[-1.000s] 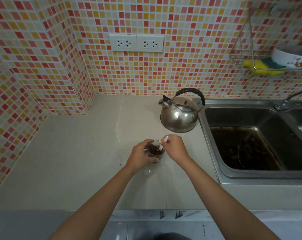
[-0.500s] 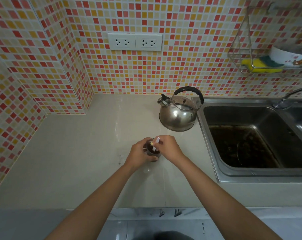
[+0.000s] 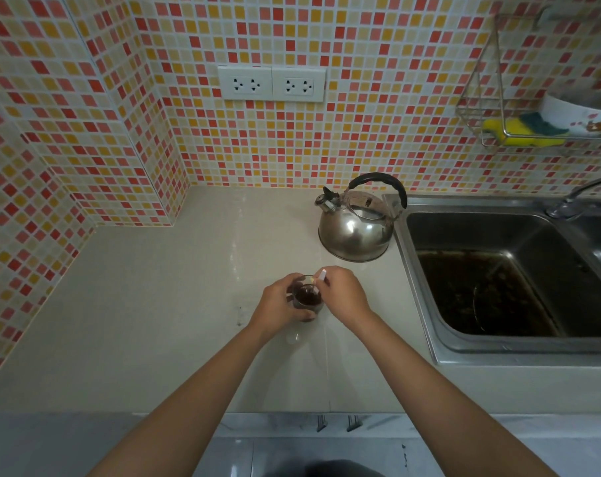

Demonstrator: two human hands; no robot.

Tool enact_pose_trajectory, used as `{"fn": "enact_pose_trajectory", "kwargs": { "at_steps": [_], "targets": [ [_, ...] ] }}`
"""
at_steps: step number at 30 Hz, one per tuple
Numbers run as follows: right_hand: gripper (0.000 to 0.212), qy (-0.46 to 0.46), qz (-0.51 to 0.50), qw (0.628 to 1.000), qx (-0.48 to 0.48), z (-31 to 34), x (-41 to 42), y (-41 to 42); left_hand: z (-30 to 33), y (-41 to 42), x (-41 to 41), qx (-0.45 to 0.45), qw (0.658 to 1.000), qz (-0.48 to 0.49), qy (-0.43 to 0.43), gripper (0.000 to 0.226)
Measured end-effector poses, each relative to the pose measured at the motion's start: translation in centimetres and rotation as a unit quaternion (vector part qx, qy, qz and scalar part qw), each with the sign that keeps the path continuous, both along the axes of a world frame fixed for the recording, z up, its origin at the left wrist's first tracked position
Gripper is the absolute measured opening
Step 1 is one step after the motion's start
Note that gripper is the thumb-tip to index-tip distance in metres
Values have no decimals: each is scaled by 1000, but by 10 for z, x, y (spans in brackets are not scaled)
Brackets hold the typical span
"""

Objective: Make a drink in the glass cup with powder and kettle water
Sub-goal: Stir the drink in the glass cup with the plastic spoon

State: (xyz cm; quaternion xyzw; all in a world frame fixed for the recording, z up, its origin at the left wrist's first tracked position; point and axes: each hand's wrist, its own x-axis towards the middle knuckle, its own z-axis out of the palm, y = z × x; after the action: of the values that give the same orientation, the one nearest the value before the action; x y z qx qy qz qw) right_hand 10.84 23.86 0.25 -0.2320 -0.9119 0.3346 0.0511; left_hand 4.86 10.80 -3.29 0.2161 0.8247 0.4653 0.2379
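A small glass cup (image 3: 307, 299) with dark brown liquid stands on the pale counter (image 3: 175, 304). My left hand (image 3: 280, 304) wraps around its left side. My right hand (image 3: 343, 292) pinches a thin white stirrer (image 3: 321, 275) whose lower end dips into the drink. The steel kettle (image 3: 355, 232) with a black handle sits behind the cup, close to the sink's left rim, with its spout pointing left.
A steel sink (image 3: 426, 304) with brown water lies to the right, a tap (image 3: 574, 197) behind it. A wire rack (image 3: 478, 132) on the tiled wall holds a yellow sponge and a bowl. Two sockets (image 3: 271, 84) are on the back wall.
The white stirrer has shifted around inside the cup under my right hand. The cup and my left hand have stayed in place; the view has tilted a little.
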Motion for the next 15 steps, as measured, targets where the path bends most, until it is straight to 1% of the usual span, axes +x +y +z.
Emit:
{"fn": "enact_pose_trajectory", "kwargs": {
  "at_steps": [2,5,7,10,12,15],
  "targets": [
    [20,-16,-6,1000,-4,-1,0,2,0,1,0,-2,1000,2,-3,78],
    [18,-3,24,998,-64,0,-1,-5,-1,0,-1,10,1000,-3,2,73],
    [19,8,19,998,-56,1,-2,-5,0,-1,-1,5,1000,-6,2,74],
    [21,-4,-20,1000,-12,0,1,4,-1,0,-1,6,1000,-1,1,77],
    [21,-13,-27,999,-24,-2,1,4,-3,0,-2,5,1000,1,2,78],
    [22,2,5,998,-70,-2,-1,-6,-5,0,-2,12,1000,-6,9,73]
  ]
}}
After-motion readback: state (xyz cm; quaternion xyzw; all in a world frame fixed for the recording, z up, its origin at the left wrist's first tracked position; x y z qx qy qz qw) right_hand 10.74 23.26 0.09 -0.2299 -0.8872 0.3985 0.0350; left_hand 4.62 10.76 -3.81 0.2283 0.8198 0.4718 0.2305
